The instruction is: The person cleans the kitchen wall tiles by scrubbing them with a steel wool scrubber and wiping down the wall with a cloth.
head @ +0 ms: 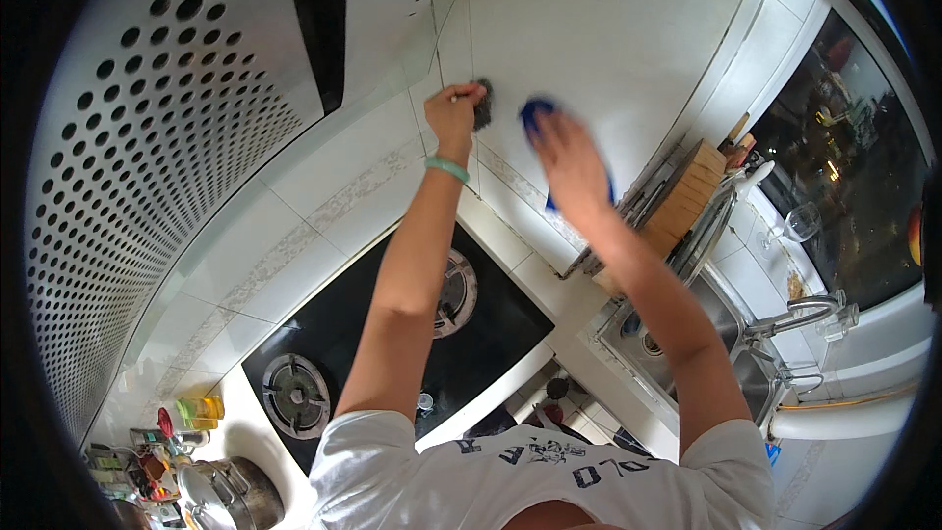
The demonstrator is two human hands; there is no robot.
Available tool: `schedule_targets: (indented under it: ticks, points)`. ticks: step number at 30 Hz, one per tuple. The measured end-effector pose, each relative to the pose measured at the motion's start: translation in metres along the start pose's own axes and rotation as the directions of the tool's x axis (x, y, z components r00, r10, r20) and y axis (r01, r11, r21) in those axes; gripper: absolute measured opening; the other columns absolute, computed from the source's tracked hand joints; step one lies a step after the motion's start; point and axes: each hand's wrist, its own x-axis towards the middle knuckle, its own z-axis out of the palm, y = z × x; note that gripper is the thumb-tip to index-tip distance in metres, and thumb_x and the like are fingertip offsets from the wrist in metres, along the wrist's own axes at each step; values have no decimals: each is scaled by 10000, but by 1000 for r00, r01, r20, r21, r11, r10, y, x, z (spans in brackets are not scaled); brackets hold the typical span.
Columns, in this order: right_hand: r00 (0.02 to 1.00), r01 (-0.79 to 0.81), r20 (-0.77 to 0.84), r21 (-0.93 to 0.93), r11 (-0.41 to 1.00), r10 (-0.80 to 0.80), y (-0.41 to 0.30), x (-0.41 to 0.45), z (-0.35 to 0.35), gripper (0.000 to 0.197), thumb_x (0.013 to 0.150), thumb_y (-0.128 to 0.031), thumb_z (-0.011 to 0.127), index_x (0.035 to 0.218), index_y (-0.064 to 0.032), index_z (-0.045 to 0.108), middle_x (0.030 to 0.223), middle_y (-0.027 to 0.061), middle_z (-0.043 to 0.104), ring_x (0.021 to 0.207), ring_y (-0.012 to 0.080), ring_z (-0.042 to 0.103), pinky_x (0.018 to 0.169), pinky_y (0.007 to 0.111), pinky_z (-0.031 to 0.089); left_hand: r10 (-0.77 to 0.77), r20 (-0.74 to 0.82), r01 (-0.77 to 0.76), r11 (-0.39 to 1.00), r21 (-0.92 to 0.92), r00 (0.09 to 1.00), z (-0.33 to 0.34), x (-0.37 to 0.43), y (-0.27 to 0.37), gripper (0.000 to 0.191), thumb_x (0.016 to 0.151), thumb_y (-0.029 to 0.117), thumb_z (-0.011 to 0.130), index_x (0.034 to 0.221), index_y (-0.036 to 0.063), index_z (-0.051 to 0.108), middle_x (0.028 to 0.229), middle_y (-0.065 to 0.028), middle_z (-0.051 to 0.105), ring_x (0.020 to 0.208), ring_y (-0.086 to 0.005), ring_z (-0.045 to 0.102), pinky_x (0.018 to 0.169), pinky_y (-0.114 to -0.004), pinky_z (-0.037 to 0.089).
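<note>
My left hand [450,118], with a green bangle [447,168] at its wrist, is raised to the tiled wall near a corner. Its fingers are closed on a dark scouring pad [483,104], which looks like steel wool. To the right, my right hand [570,154] is blurred and lies flat over a blue cloth [538,112] against the white wall tile [603,22]. Parts of the cloth show beyond the fingertips and beside the palm.
A black gas hob [500,324] lies below my arms. The perforated range hood [184,125] fills the left. Wooden boards [684,195], a steel sink [710,309], a faucet [791,316] and a wine glass [801,223] are right. A pot [246,493] stands lower left.
</note>
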Motion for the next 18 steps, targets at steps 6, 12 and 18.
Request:
schedule_targets:
  ticks: [6,12,18]
  points:
    - [773,-215,-611,-1,977,170,52,117,-95,420,804,-73,529,1216,5,545,1304,145,489,1180,307,463,1006,413,366,-217,-153,161,937,-309,964,-34,-67,-38,124,761,-54,698,884,-49,686,807,-61,669,728,-135,596,696,-234,468]
    - [995,85,61,-76,993,-80,-50,81,82,493,887,-113,428,1355,39,403,1407,142,413,1289,239,392,1108,361,261,-142,-201,83,958,-273,969,-65,-92,-29,110,798,-7,704,900,-41,684,837,-63,665,800,-143,601,738,-248,477]
    - [917,303,278,-22,953,-285,-104,-30,168,434,862,-151,470,1246,41,535,1382,133,456,1294,256,387,1129,376,213,-42,-190,40,999,-17,981,-90,-109,-45,94,775,-10,714,860,-29,680,810,-50,666,740,-115,585,689,-224,454]
